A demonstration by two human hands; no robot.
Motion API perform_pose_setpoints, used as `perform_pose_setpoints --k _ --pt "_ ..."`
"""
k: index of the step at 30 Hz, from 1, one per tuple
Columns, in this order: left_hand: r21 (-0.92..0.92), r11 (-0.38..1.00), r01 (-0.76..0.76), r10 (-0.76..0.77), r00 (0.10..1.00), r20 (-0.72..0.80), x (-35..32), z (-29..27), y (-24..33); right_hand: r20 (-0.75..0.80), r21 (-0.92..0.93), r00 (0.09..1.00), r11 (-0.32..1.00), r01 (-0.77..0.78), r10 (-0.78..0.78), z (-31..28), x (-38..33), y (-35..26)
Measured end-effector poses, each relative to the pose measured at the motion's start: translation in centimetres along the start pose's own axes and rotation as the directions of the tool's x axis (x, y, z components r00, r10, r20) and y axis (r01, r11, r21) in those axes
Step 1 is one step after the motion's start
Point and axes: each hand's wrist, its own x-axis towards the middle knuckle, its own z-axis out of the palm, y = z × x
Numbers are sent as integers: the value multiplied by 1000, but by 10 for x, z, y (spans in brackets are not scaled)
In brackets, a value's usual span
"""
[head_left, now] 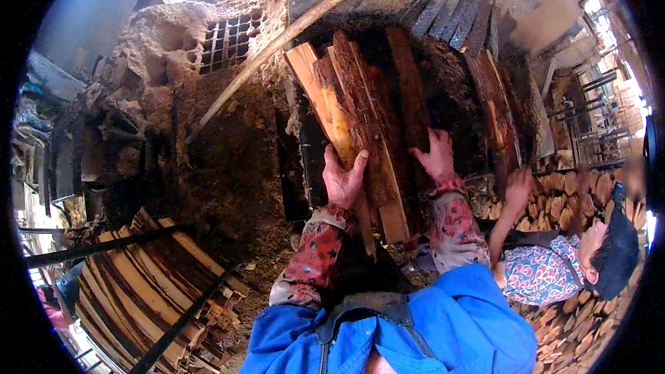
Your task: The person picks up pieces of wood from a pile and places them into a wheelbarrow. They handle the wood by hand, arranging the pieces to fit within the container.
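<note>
Several rough wooden slabs with bark (360, 97) lie lengthwise in front of me, some showing pale sawn faces. My left hand (343, 179) is at their left side, thumb and fingers closed around the near part of a pale slab (320, 90). My right hand (438, 157) is to the right, thumb and fingers apart, its thumb side at the edge of a dark bark-covered slab (407, 76). Whether it presses on that slab I cannot tell. Farther right, another reddish-brown slab (493, 107) leans close to a co-worker's hand (516, 190).
A long pale pole (298, 28) slants across the far left, by a metal grid (232, 38). Stacked slabs (138, 284) sit behind dark bars at lower left. The co-worker in a patterned top (544, 273) is at my right, beside piled split wood (575, 329). Dark metal strips (457, 17) stand far right.
</note>
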Motion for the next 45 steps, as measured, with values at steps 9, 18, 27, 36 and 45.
perform_pose_setpoints --k 9,18,27,36,45 --pt "-57 996 67 -66 998 11 5 0 1 47 55 981 980 -191 188 6 -19 11" --pt "-71 995 63 -62 998 15 4 0 6 95 84 978 977 -195 187 2 -79 38" --pt "-54 997 57 -56 998 28 0 -3 16 143 632 964 730 -262 223 -29 -90 31" --pt "-5 999 47 -46 999 25 1 -3 -4 149 719 975 659 -220 163 -91 -125 -62" --pt "-105 994 0 2 1000 26 0 -5 -4 -26 521 998 851 68 -64 -61 -120 -100"
